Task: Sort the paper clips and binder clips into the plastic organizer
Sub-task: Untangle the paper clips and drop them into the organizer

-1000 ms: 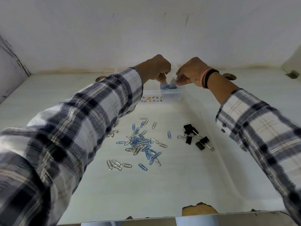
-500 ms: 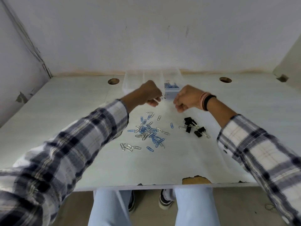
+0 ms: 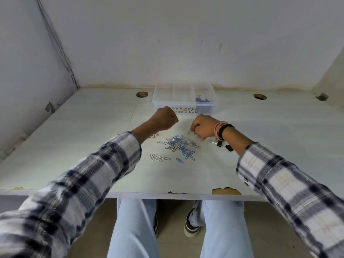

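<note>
Clear plastic organizer (image 3: 174,104) sits at the desk's (image 3: 83,146) far edge, against the back wall, three compartments side by side. Blue paper clips (image 3: 202,99) lie in its right compartment; the other two show nothing I can make out.

Loose pile of blue and silver paper clips (image 3: 178,146) mid-desk, a few silver strays (image 3: 158,157) toward the near edge on its left. Black binder clips (image 3: 222,144) lie right of the pile, partly hidden behind the right wrist.

Left hand (image 3: 164,119) raised above the desk just in front of the organizer, fingers curled into a fist; whether it holds anything, cannot tell. Right hand (image 3: 202,129) low at the pile's far right edge, fingers curled, pinching what looks like a single silver clip (image 3: 189,131).

Desk's near edge is chipped toward the right.
</note>
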A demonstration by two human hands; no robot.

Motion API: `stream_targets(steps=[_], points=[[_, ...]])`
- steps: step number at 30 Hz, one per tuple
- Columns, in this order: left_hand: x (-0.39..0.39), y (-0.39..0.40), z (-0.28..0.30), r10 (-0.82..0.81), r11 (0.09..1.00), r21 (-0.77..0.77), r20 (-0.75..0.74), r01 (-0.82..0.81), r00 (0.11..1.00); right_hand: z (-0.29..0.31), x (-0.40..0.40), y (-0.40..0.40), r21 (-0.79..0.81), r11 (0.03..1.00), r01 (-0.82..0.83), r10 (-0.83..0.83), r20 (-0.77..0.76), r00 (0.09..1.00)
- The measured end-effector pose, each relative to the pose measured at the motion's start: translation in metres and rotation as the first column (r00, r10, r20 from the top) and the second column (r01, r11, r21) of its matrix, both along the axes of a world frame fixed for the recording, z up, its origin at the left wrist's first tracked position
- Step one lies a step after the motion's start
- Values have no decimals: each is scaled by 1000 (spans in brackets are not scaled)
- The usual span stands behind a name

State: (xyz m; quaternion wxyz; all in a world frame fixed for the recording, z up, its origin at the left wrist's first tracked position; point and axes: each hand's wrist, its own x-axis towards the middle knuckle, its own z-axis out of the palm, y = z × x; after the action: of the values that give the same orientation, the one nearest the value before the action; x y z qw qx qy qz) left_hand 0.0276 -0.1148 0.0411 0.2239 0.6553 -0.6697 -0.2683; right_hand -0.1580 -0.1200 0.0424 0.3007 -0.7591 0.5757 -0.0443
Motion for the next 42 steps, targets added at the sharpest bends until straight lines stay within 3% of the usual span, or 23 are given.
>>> stream_targets(steps=[4, 11, 15, 20, 23, 27, 33, 36, 39, 42], points=[[25, -2, 8, 105, 980, 158, 107, -122, 989, -3, 2, 1, -126, 991, -31, 26, -47, 999], [33, 15, 7, 159, 965, 211, 4, -156, 987, -18, 27, 14, -62, 971, -231, 211, -228, 950], [36, 40, 12, -123, 966, 246, 169, 79, 978, -10, 23, 16, -82, 975, -206, 199, -85, 976], [49, 52, 1, -413, 893, 364, 433, 264, 801, -15, 19, 23, -24, 953, -301, 291, -195, 937], [46, 52, -7, -485, 867, 391, 518, 309, 704, -19, 19, 30, -5, 946, -324, 322, -98, 942], [40, 46, -17, -443, 894, 269, 400, 359, 802, -17, 8, 34, -84, 969, -233, 234, 2, 972], [29, 37, -22, -412, 911, 108, 301, 399, 860, -9, -7, 47, 39, 961, -274, 274, -271, 923], [28, 31, -18, -420, 908, 129, 296, 399, 858, -16, -4, 49, 10, 969, -248, 238, -318, 917], [22, 27, -21, -457, 889, 193, 390, 414, 799, -23, 4, 45, -95, 972, -213, 184, -247, 951], [22, 26, -31, -415, 907, 93, 365, 411, 833, -25, 7, 41, -197, 972, -129, 108, -115, 988]])
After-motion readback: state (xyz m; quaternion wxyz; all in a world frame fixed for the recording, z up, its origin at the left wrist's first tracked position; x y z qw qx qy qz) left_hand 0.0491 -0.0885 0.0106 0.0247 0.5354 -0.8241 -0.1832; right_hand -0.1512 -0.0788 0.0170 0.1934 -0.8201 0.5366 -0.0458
